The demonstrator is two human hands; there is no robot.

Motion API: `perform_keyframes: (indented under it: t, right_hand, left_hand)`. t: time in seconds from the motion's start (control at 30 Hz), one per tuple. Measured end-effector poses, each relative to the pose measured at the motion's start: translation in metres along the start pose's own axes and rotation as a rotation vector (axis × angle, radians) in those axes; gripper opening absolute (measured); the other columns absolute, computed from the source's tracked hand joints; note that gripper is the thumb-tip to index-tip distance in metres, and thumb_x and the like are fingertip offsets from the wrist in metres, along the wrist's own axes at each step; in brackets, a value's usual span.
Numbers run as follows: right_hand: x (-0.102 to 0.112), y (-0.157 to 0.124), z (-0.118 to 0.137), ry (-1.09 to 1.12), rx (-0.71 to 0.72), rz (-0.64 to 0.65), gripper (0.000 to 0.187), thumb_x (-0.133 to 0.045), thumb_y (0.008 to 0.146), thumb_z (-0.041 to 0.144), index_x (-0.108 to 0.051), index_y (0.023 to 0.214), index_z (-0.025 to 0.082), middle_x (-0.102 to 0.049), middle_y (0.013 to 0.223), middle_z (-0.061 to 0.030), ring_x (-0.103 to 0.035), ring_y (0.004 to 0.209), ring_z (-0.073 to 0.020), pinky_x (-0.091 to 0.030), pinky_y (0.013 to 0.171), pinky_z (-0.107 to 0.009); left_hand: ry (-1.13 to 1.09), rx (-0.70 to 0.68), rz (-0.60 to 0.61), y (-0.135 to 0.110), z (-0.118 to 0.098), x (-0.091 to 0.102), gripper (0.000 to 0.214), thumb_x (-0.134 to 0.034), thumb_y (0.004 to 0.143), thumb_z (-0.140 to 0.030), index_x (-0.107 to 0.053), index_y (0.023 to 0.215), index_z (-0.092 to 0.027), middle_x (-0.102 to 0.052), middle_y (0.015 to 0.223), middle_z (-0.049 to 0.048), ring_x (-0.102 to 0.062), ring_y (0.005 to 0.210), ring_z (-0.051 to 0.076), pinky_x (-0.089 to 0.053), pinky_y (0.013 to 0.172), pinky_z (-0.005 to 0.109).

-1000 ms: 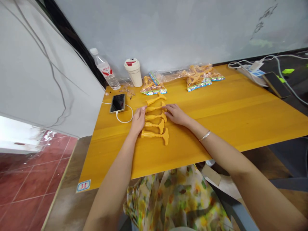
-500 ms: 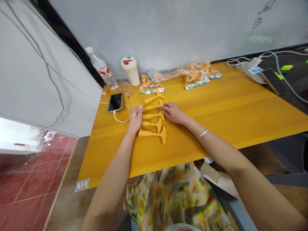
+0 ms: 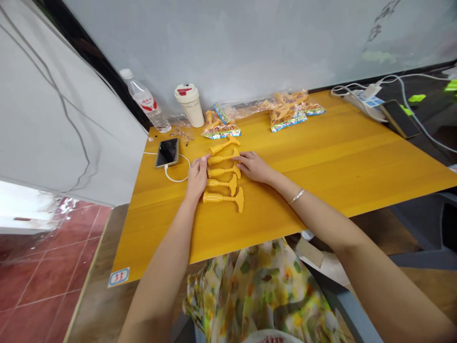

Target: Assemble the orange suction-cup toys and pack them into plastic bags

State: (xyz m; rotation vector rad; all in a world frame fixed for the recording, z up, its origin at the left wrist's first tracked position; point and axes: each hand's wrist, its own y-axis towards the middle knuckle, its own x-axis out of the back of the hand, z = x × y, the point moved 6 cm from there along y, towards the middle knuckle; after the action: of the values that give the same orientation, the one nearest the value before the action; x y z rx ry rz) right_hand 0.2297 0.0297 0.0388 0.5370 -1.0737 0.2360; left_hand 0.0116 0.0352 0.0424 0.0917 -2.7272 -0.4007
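Several yellow plastic toy tools [image 3: 223, 184] lie in a row on the yellow wooden table [image 3: 321, 162], handles to the left. My left hand [image 3: 196, 178] lies flat at the left ends of the handles, its fingertips against the second tool from the top. My right hand [image 3: 254, 167] rests palm down at the right ends, fingers stretched out and touching the same tool's head. Neither hand grips anything. A bangle sits on my right wrist.
A phone [image 3: 166, 152] on a white cable lies left of the row. Behind stand a water bottle [image 3: 143, 101] and a white cup [image 3: 189, 105]. Bags of yellow toys [image 3: 287, 110] lie by the wall. A power strip [image 3: 367, 100] and second phone sit far right.
The camera view drifted slightly; both hands stay at the ends of the row, with the fingers shifting a little along the upper tools.
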Motion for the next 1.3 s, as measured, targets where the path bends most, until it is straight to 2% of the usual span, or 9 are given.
perform_keyframes:
  t: [0.13, 0.23, 0.5, 0.67, 0.8, 1.0, 1.1, 1.3]
  right_hand:
    - [0.003, 0.000, 0.002, 0.075, -0.004, -0.050, 0.039, -0.050, 0.100, 0.026, -0.064, 0.136, 0.023, -0.064, 0.134, -0.0148, -0.057, 0.125, -0.0283, -0.042, 0.111, -0.048]
    - [0.006, 0.000, 0.004, 0.120, -0.001, -0.097, 0.039, -0.049, 0.099, 0.023, -0.064, 0.135, 0.023, -0.065, 0.133, -0.0138, -0.057, 0.126, -0.0272, -0.042, 0.112, -0.049]
    - [0.009, 0.000, 0.006, 0.215, 0.015, -0.173, 0.038, -0.048, 0.098, 0.024, -0.065, 0.131, 0.021, -0.064, 0.132, -0.0143, -0.058, 0.126, -0.0257, -0.044, 0.113, -0.048]
    - [0.014, 0.000, 0.006, 0.300, 0.021, -0.229, 0.037, -0.045, 0.098, 0.024, -0.063, 0.131, 0.023, -0.063, 0.133, -0.0136, -0.059, 0.124, -0.0243, -0.047, 0.111, -0.047]
    - [0.016, 0.000, 0.006, 0.413, -0.010, -0.260, 0.042, -0.045, 0.097, 0.021, -0.054, 0.138, 0.023, -0.059, 0.136, -0.0138, -0.065, 0.110, -0.0205, -0.053, 0.104, -0.042]
    - [0.006, 0.003, -0.006, 0.513, -0.025, -0.296, 0.054, -0.053, 0.094, 0.025, -0.041, 0.146, 0.025, -0.059, 0.126, -0.0122, -0.064, 0.100, -0.0209, -0.057, 0.096, -0.044]
    - [0.003, 0.004, -0.009, 0.530, 0.009, -0.322, 0.052, -0.055, 0.094, 0.027, -0.043, 0.144, 0.029, -0.059, 0.122, -0.0102, -0.063, 0.100, -0.0214, -0.058, 0.094, -0.044]
    - [0.008, 0.002, -0.006, 0.522, 0.027, -0.359, 0.045, -0.055, 0.095, 0.029, -0.050, 0.139, 0.029, -0.062, 0.112, -0.0073, -0.063, 0.098, -0.0198, -0.057, 0.095, -0.041]
  left_hand:
    - [-0.098, 0.012, -0.035, 0.000, 0.002, 0.000, 0.068, -0.040, 0.094, -0.071, -0.072, 0.115, -0.016, -0.068, 0.119, 0.0136, -0.065, 0.107, 0.022, -0.057, 0.090, 0.033]
    - [-0.139, 0.016, -0.064, 0.000, 0.004, 0.002, 0.067, -0.042, 0.094, -0.072, -0.072, 0.113, -0.016, -0.067, 0.121, 0.0133, -0.066, 0.107, 0.022, -0.059, 0.089, 0.032]
    - [-0.170, 0.013, -0.086, 0.001, 0.004, 0.004, 0.058, -0.045, 0.094, -0.068, -0.070, 0.100, -0.017, -0.065, 0.111, 0.0108, -0.064, 0.104, 0.021, -0.060, 0.087, 0.033]
    - [-0.114, -0.002, -0.077, 0.003, 0.006, 0.001, 0.029, -0.059, 0.091, -0.047, -0.065, 0.094, -0.018, -0.065, 0.099, 0.0059, -0.062, 0.094, 0.017, -0.055, 0.087, 0.030]
    - [-0.068, 0.018, -0.095, 0.002, 0.005, 0.002, 0.012, -0.062, 0.084, -0.025, -0.062, 0.095, -0.020, -0.062, 0.095, 0.0036, -0.060, 0.090, 0.016, -0.050, 0.080, 0.026]
    - [-0.084, 0.016, -0.094, 0.002, 0.001, 0.002, 0.016, -0.061, 0.079, -0.014, -0.060, 0.094, -0.020, -0.057, 0.090, 0.0009, -0.056, 0.086, 0.015, -0.046, 0.078, 0.024]
    - [-0.098, 0.014, -0.097, 0.002, 0.003, 0.001, 0.020, -0.062, 0.078, -0.012, -0.061, 0.096, -0.020, -0.054, 0.085, -0.0010, -0.054, 0.080, 0.013, -0.044, 0.075, 0.023]
    - [-0.135, 0.037, -0.099, 0.003, 0.007, 0.000, 0.017, -0.064, 0.085, -0.021, -0.062, 0.102, -0.020, -0.051, 0.079, -0.0023, -0.050, 0.072, 0.013, -0.041, 0.070, 0.024]
